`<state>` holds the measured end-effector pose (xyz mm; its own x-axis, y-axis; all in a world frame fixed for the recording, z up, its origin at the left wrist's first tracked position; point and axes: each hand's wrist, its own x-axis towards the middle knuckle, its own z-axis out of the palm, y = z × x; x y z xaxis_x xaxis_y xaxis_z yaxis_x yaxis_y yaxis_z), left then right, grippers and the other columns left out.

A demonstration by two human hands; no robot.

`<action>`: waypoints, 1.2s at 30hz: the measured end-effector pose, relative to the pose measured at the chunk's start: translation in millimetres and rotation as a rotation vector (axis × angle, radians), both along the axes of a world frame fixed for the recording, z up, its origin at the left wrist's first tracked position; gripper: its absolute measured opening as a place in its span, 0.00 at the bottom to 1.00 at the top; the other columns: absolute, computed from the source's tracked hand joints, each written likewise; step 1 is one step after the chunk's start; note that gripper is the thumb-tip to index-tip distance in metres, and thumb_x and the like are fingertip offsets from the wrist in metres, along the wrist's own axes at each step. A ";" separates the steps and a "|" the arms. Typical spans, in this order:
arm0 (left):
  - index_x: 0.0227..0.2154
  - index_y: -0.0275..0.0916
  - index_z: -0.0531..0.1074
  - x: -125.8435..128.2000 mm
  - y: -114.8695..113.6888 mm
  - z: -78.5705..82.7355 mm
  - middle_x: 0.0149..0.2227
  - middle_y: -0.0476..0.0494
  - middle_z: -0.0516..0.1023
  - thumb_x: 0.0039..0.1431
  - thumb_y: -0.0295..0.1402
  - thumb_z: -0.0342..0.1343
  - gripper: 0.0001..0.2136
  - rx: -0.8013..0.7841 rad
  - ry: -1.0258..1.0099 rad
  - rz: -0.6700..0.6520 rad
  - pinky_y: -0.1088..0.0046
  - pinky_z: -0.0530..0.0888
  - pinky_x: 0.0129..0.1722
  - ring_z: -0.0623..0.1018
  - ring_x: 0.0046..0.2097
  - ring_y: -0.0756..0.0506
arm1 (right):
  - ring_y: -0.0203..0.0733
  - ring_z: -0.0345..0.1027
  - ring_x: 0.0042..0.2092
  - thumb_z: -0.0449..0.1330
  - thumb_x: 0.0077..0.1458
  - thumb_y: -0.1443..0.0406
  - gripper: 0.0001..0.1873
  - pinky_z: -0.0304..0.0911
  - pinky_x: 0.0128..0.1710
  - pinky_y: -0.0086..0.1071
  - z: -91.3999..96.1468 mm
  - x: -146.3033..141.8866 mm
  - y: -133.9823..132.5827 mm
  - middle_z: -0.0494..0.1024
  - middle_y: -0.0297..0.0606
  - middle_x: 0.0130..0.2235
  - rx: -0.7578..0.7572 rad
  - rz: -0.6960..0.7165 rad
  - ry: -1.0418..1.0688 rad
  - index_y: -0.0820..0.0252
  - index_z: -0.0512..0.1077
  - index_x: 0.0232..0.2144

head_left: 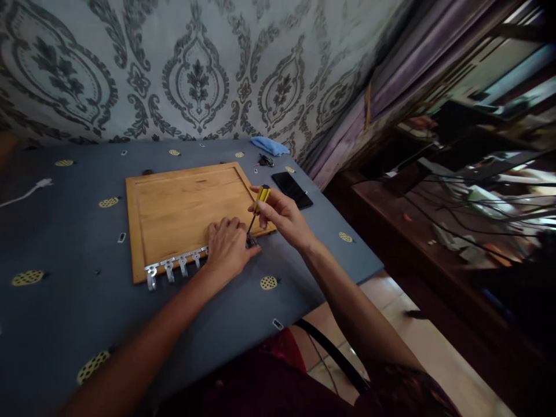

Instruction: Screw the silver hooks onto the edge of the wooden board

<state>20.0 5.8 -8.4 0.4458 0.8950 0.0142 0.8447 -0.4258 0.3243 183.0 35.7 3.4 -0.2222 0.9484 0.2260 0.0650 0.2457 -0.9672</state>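
Note:
My right hand [282,215] is closed round the yellow and black handle of a screwdriver [263,196]. Its thin shaft slants down to the front right part of a wooden panel [182,202], which lies flat on the table. Along the panel's front edge runs a silver metal hook rail [176,262] with several hooks hanging over the edge. My left hand [229,243] holds the rail down against the panel, fingers bent on the wood and thumb by the hook at the right end. It covers the rail's middle, and the screwdriver's tip is hard to make out.
The panel rests on a grey-blue tablecloth [69,231] with a pineapple print. A black phone [292,190], keys [266,161] and a blue cloth [269,145] lie behind my right hand. A white cable [30,191] is at far left. Right of the table stands a cluttered dark bench [391,214].

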 end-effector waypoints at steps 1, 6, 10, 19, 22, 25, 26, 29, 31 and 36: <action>0.44 0.35 0.76 -0.2 0.2 0.0 0.50 0.33 0.78 0.63 0.44 0.62 0.17 0.001 0.002 -0.002 0.50 0.68 0.53 0.73 0.56 0.31 | 0.26 0.66 0.24 0.67 0.57 0.48 0.26 0.66 0.26 0.26 1.0 1.6 -1.1 0.78 0.31 0.36 0.002 0.015 -0.013 0.58 0.74 0.49; 0.45 0.35 0.76 -0.4 0.1 -1.5 0.51 0.33 0.78 0.64 0.44 0.61 0.17 0.007 0.009 -0.004 0.50 0.68 0.53 0.73 0.56 0.31 | 0.27 0.64 0.23 0.71 0.51 0.47 0.25 0.64 0.23 0.25 -1.2 1.5 -2.5 0.76 0.30 0.31 -0.016 -0.061 0.004 0.59 0.76 0.40; 0.44 0.36 0.76 0.8 -0.5 -3.7 0.51 0.33 0.78 0.64 0.45 0.61 0.16 0.011 0.018 0.020 0.52 0.67 0.53 0.73 0.56 0.32 | 0.27 0.62 0.23 0.75 0.45 0.48 0.25 0.62 0.20 0.24 -2.9 -4.0 -2.0 0.76 0.30 0.28 -0.003 -0.119 0.043 0.60 0.72 0.31; 0.44 0.37 0.76 1.7 -1.8 -2.6 0.50 0.35 0.78 0.63 0.45 0.61 0.15 0.013 0.019 0.032 0.54 0.67 0.53 0.73 0.56 0.33 | 0.27 0.65 0.25 0.71 0.54 0.50 0.25 0.69 0.30 0.27 7.3 7.3 3.9 0.78 0.32 0.32 -0.020 0.167 -0.006 0.60 0.77 0.47; 0.44 0.37 0.76 1.4 -2.9 -1.8 0.50 0.36 0.78 0.63 0.45 0.61 0.16 0.015 0.027 0.033 0.54 0.68 0.53 0.73 0.56 0.33 | 0.28 0.65 0.25 0.72 0.53 0.51 0.22 0.68 0.29 0.27 3.7 7.0 10.5 0.77 0.31 0.30 -0.019 0.187 -0.024 0.61 0.80 0.42; 0.45 0.37 0.75 1.0 -3.3 -2.1 0.51 0.37 0.78 0.63 0.46 0.62 0.17 0.015 0.044 0.037 0.55 0.68 0.53 0.73 0.56 0.34 | 0.28 0.63 0.25 0.75 0.47 0.52 0.20 0.65 0.24 0.25 -3.2 2.1 15.4 0.78 0.32 0.32 -0.018 0.176 0.031 0.61 0.78 0.33; 0.45 0.38 0.75 0.9 -3.3 -2.3 0.52 0.37 0.78 0.63 0.46 0.62 0.17 0.016 0.050 0.036 0.55 0.68 0.53 0.73 0.56 0.34 | 0.28 0.63 0.26 0.76 0.46 0.53 0.20 0.64 0.23 0.25 -5.2 0.5 16.2 0.78 0.32 0.32 -0.022 0.170 0.053 0.61 0.76 0.31; 0.46 0.38 0.75 0.9 -2.7 -2.7 0.51 0.38 0.78 0.63 0.47 0.62 0.18 0.017 0.062 0.026 0.54 0.68 0.54 0.74 0.56 0.34 | 0.28 0.62 0.25 0.77 0.44 0.54 0.22 0.63 0.22 0.24 -6.7 -1.1 16.0 0.76 0.30 0.30 -0.048 0.150 0.103 0.59 0.71 0.29; 0.46 0.38 0.75 1.2 -2.2 -2.3 0.50 0.38 0.79 0.63 0.47 0.63 0.18 0.020 0.061 0.019 0.54 0.69 0.54 0.74 0.56 0.34 | 0.28 0.62 0.26 0.77 0.44 0.54 0.23 0.62 0.22 0.23 -3.1 1.4 13.9 0.74 0.28 0.29 -0.048 0.159 0.119 0.59 0.70 0.29; 0.46 0.37 0.76 2.8 -1.3 1.0 0.50 0.37 0.79 0.62 0.46 0.63 0.18 -0.007 0.069 0.024 0.52 0.69 0.55 0.74 0.56 0.33 | 0.28 0.66 0.27 0.71 0.55 0.52 0.21 0.68 0.29 0.24 11.0 14.8 9.5 0.76 0.31 0.32 -0.034 0.310 0.042 0.61 0.78 0.44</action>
